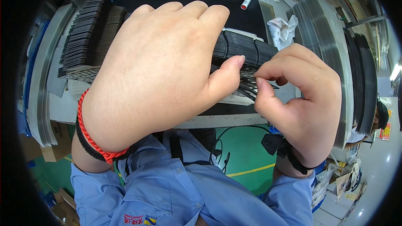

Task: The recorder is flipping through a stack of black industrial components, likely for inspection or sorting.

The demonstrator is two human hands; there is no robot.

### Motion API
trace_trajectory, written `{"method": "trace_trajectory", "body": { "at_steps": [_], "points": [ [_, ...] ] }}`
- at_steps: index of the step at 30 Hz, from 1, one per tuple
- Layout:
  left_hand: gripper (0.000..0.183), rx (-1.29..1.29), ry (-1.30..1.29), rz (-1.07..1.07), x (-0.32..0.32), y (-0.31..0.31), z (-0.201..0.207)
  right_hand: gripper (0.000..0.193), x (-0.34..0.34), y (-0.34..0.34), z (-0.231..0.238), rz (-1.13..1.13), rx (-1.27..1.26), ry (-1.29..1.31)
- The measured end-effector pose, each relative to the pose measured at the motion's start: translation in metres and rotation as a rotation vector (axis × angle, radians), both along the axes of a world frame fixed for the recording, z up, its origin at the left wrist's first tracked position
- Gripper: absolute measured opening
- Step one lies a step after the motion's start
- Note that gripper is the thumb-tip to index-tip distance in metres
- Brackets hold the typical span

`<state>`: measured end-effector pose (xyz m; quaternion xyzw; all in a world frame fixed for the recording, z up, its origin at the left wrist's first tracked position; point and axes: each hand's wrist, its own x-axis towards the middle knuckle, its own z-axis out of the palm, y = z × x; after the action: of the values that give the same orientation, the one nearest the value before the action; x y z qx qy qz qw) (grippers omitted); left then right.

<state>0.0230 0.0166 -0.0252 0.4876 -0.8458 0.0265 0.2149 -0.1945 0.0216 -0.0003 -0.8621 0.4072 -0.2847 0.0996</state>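
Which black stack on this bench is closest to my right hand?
The long, layered black block crossed by thin dark bands, beside your right hand. The ribbed black stack is left of your left hand; the smooth black stack stands far right.

Lighting: bright; lamp [395, 71] glows right of the sheet stack [321, 50]. Glare: sheen streaks the stack. Distortion: stack bows outward; black vignette beyond.
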Motion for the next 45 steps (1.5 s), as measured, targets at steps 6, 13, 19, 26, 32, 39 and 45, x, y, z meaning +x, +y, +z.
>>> {"method": "trace_trajectory", "body": {
  "at_steps": [6,13,19,26,32,39,45],
  "points": [
    [0.052,0.016,-0.002,0.018,-0.002,0.001,0.0,0.016,0.004,-0.002,-0.004,-0.019,-0.066,0.01],
    [0.052,0.013,-0.01,0.016,-0.001,0.0,0.002,0.006,0.005,0.005,-0.003,-0.124,-0.093,-0.257],
    [0.051,0.013,-0.002,0.016,-0.002,0.0,0.002,0.035,-0.019,0.02,-0.009,0.226,0.084,-0.606],
    [0.051,0.009,-0.029,0.028,-0.001,0.0,0.001,0.02,-0.029,0.019,-0.006,0.588,0.224,-0.322],
    [0.051,0.01,-0.02,0.025,-0.001,0.001,0.002,0.013,-0.029,0.018,-0.01,-0.021,0.117,-0.205],
    [0.051,0.012,-0.03,0.03,-0.001,0.001,0.002,0.013,-0.033,0.01,-0.021,-0.03,0.179,-0.218],
    [0.051,0.004,-0.006,0.029,-0.003,0.002,0.0,0.009,-0.028,0.009,-0.019,-0.055,0.224,-0.221]
  ]
}}
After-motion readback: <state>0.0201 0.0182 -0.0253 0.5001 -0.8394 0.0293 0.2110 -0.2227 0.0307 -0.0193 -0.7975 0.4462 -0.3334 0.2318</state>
